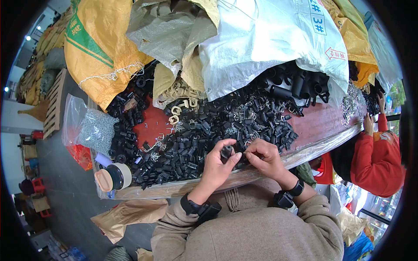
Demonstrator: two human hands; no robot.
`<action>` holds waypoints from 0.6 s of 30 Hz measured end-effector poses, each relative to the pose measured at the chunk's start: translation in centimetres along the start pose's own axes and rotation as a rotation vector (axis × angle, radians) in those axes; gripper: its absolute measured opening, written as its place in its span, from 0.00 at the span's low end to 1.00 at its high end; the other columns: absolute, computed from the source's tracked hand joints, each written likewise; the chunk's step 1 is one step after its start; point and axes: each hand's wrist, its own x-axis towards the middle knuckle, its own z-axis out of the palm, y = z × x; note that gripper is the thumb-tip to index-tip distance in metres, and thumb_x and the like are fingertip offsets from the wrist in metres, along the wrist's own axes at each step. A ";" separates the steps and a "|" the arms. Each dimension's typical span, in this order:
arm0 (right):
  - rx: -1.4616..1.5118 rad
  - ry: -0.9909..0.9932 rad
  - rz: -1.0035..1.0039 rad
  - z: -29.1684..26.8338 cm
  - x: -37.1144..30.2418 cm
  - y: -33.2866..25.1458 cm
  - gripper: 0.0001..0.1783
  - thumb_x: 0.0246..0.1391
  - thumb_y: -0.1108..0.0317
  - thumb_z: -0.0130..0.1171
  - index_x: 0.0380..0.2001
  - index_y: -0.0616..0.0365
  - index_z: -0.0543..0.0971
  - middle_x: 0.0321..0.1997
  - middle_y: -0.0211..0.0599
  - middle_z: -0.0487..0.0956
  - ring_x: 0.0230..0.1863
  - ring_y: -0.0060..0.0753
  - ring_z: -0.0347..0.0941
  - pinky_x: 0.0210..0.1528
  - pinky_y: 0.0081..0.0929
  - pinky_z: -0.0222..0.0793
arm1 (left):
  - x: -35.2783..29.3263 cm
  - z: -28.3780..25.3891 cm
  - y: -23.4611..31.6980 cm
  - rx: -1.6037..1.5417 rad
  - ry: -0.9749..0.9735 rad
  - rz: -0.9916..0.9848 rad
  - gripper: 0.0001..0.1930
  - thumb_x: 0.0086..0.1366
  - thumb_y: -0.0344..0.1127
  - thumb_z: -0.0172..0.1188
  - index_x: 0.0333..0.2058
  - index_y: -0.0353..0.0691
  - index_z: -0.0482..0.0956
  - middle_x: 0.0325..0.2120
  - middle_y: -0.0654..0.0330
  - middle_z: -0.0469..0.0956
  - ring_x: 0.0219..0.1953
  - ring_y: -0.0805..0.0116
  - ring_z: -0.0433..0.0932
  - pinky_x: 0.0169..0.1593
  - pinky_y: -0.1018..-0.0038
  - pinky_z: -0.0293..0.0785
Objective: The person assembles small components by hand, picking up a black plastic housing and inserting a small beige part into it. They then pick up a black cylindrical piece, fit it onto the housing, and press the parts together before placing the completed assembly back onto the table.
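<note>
Over the near edge of the table, my left hand is closed around a small black plastic part, its hollow end tipped upward. Just beside it, my right hand has thumb and fingertips pinched together, pointing toward that part. Whatever sits in this pinch is too small to make out. Beyond both hands spreads a heap of small black plastic pieces. Bent metal clips lie scattered among them.
Woven sacks, one yellow and one white, spill parts onto the red tabletop. A clear bag of small metal pieces and a lidded jar stand left. A co-worker in a red sleeve works at the right end.
</note>
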 end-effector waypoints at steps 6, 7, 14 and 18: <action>-0.131 0.020 -0.144 -0.1 0.3 -1.3 0.04 0.38 0.80 0.55 0.21 0.63 0.72 0.21 0.35 0.69 0.22 0.28 0.67 0.23 0.22 0.61 | -0.4 -0.6 0.4 -0.807 -0.242 -0.260 0.18 0.57 0.34 0.51 0.46 0.36 0.64 0.33 0.64 0.71 0.33 0.75 0.70 0.35 0.80 0.66; -0.141 0.001 -0.140 0.0 0.2 -1.6 0.04 0.38 0.80 0.55 0.22 0.62 0.72 0.21 0.35 0.69 0.22 0.28 0.67 0.23 0.22 0.61 | -0.7 -0.6 0.6 -0.788 -0.245 -0.258 0.19 0.58 0.34 0.50 0.48 0.35 0.62 0.34 0.63 0.71 0.34 0.74 0.70 0.36 0.79 0.66; -0.217 -0.072 -0.179 0.0 0.0 -2.8 0.07 0.36 0.80 0.56 0.23 0.61 0.72 0.22 0.34 0.69 0.23 0.31 0.67 0.23 0.24 0.63 | -1.8 -0.8 -0.5 -0.833 -0.254 -0.260 0.19 0.60 0.34 0.48 0.50 0.35 0.61 0.38 0.61 0.71 0.38 0.73 0.70 0.39 0.76 0.68; -0.334 -0.088 -0.306 0.1 0.1 -2.5 0.09 0.34 0.79 0.58 0.24 0.60 0.72 0.23 0.34 0.68 0.22 0.33 0.67 0.23 0.25 0.63 | -2.1 -0.9 -0.9 -0.850 -0.298 -0.284 0.19 0.60 0.35 0.48 0.49 0.36 0.62 0.40 0.62 0.70 0.40 0.74 0.70 0.41 0.76 0.68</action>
